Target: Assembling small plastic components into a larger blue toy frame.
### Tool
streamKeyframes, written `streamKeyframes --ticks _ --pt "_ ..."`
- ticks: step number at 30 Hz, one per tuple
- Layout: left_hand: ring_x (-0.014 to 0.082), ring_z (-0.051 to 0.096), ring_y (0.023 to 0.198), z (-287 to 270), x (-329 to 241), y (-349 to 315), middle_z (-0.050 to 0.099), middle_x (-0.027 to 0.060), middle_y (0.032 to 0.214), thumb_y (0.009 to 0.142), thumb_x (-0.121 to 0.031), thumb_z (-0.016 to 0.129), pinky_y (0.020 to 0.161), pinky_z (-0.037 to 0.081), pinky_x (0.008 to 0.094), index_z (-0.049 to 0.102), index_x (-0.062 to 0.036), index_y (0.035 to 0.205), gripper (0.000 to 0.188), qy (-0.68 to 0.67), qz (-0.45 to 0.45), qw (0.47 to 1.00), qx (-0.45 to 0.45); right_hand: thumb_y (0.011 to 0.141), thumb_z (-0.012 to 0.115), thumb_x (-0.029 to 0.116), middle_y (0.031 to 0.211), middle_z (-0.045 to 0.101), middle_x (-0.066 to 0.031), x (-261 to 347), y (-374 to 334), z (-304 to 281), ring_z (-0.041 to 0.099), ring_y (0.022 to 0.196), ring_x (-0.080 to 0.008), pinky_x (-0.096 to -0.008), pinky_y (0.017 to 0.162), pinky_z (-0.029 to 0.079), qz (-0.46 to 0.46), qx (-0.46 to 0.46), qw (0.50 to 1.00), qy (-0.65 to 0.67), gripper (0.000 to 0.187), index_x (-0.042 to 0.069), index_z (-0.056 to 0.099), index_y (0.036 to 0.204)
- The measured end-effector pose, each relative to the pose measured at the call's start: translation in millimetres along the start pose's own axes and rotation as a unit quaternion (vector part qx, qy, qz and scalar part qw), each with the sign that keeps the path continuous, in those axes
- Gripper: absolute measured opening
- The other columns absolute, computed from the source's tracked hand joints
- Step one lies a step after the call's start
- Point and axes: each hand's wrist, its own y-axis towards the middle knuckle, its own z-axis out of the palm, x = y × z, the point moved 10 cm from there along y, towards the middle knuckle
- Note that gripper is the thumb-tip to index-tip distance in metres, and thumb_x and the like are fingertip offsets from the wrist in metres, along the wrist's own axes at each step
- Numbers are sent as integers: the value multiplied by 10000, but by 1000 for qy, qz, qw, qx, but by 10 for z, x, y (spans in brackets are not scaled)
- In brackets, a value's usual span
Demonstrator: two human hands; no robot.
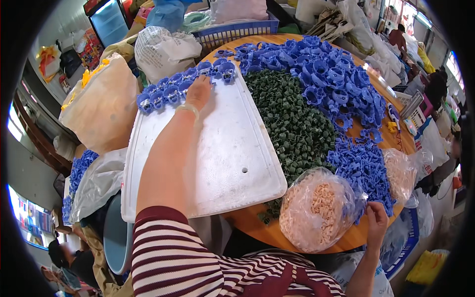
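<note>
Head: hands point(198, 91) on blue parts point(173, 91)

Bright, even daylight fills the scene, strongest from the upper right, where windows blow out to white. The white board point(232, 143) glares slightly and loses surface detail near its middle. Shadows are soft and short; a faint one lies under the left hand point(198, 92) and forearm. The centre is sharp, while the fisheye bends the round table point(257, 230) edge and smears things toward the black rim. The striped sleeve point(173, 252) at the lower edge is slightly soft.
</note>
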Motion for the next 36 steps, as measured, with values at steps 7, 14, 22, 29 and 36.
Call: streamKeyframes --ticks 7,14,22,29,36 --pt "304 555 953 -197 -138 -251 533 134 1024 826 -178 586 796 478 381 541 -21 1045 274 -38 44 997 57 863 546 -34 881 529 -18 -85 -6 1 503 783 -77 -198 685 411 0 6 1000 0 77 -22 593 923" --pt "325 556 982 -160 -291 -115 579 154 998 808 -103 545 857 454 396 563 -23 981 192 -55 26 998 1 841 578 -17 860 582 -27 -104 14 -161 537 770 -83 -204 672 425 16 -6 998 -65 75 -14 617 905" --pt "334 531 1074 -242 -61 -12 576 173 1125 821 -121 579 932 413 388 541 -12 1163 361 -59 71 995 32 842 581 17 926 625 -68 245 839 53 580 838 -119 -242 742 462 -77 70 989 -105 153 -25 621 983" --pt "339 563 982 -1093 -1224 -92 593 163 1050 818 -102 603 844 449 371 596 -8 1034 235 -201 78 976 20 775 623 186 1047 557 -125 111 2080 964 553 990 -301 -385 855 451 -205 123 891 -385 277 52 642 1017" --pt "302 593 966 -1965 -2443 -352 618 145 1022 831 -80 613 821 463 327 609 -2 1021 204 -319 164 932 58 759 647 200 1112 535 -99 -98 2320 1226 563 989 -274 -369 856 458 -182 157 876 -419 264 61 655 984"
